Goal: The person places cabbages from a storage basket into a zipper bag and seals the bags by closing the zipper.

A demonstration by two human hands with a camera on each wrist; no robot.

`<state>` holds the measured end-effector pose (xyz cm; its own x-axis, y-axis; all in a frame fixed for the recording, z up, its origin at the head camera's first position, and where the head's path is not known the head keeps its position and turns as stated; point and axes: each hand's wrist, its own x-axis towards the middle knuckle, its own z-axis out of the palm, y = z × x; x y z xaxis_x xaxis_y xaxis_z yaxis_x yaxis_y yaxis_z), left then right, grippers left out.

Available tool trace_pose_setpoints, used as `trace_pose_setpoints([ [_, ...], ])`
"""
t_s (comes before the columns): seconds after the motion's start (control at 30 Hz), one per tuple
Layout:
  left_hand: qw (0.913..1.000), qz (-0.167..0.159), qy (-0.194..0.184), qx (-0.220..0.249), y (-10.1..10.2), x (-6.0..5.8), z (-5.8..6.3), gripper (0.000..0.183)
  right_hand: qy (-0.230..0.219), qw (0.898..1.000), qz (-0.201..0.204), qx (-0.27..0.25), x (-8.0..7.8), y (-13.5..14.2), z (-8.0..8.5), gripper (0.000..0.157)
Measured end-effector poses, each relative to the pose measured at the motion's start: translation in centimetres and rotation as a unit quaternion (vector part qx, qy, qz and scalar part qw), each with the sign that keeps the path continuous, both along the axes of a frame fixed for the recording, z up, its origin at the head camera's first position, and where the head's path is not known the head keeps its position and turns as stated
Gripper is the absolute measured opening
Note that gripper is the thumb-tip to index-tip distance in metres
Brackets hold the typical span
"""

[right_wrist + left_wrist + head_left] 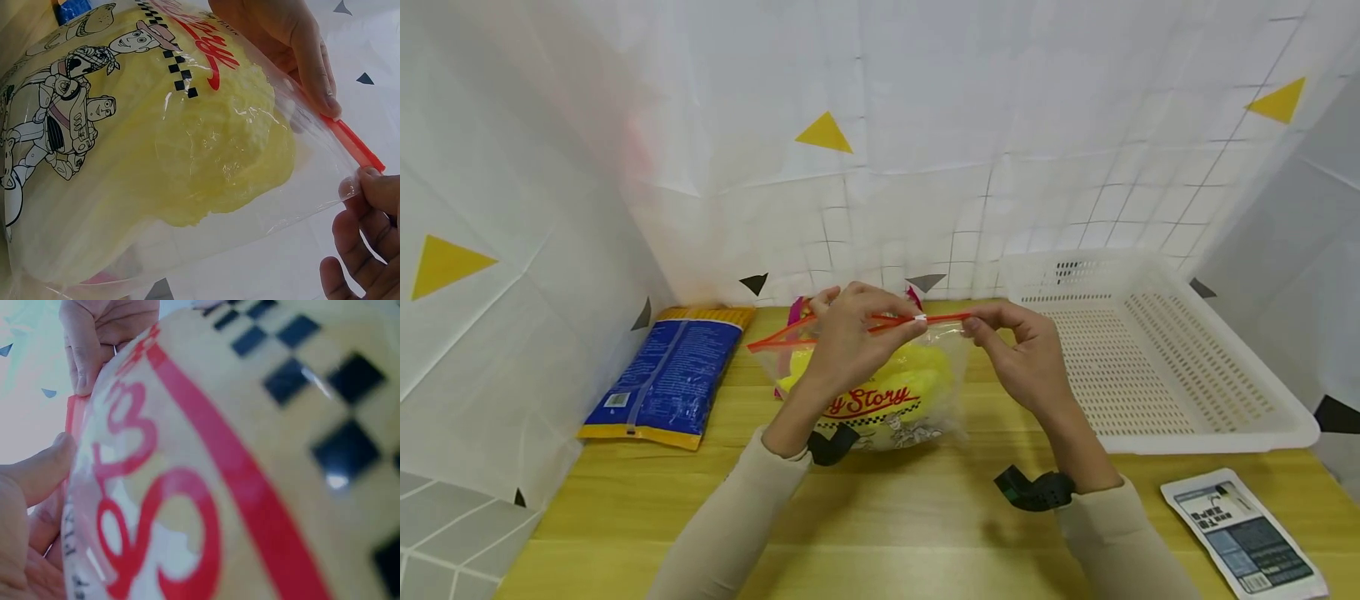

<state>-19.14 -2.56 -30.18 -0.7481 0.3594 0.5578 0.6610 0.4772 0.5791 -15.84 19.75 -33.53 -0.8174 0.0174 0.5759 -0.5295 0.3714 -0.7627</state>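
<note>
A clear zip bag (891,417) with printed lettering and cartoon figures stands on the table, a yellow mass inside it. Along its top runs a red zip strip (355,145). My left hand (853,337) pinches the white slider (920,317) between thumb and fingers, part way along the strip. To the left of the slider the two red edges stand apart; on the right they run together. My right hand (1026,354) pinches the strip's right end. In the left wrist view the bag's red lettering (187,531) fills most of the picture.
At the left lies a blue and yellow packet (662,379). A pink package (797,310) shows partly behind the bag. The white perforated basket (1217,442) stands at the right, with a white and grey pouch (1247,533) in front. A white sheet (925,200) rises behind the table.
</note>
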Motion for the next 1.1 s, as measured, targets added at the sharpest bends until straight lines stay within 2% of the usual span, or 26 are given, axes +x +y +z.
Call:
trace_pose_setpoints([
  [0.37,0.9999,0.004,-0.01,0.003,-0.7,0.1,-0.2,0.011,-0.002,1.0,-0.009,0.006,0.0,0.4,0.0,0.009],
  [0.9,0.9995,-0.002,-0.029,0.013,-1.3,0.3,-0.1,0.011,0.022,1.0,-0.021,-0.004,0.0,1.6,0.5,0.009],
  [1.1,0.9996,0.0,-0.025,0.012,-1.6,0.3,-0.1,0.011,0.013,1.0,-0.028,0.0,0.0,2.0,0.6,0.009],
])
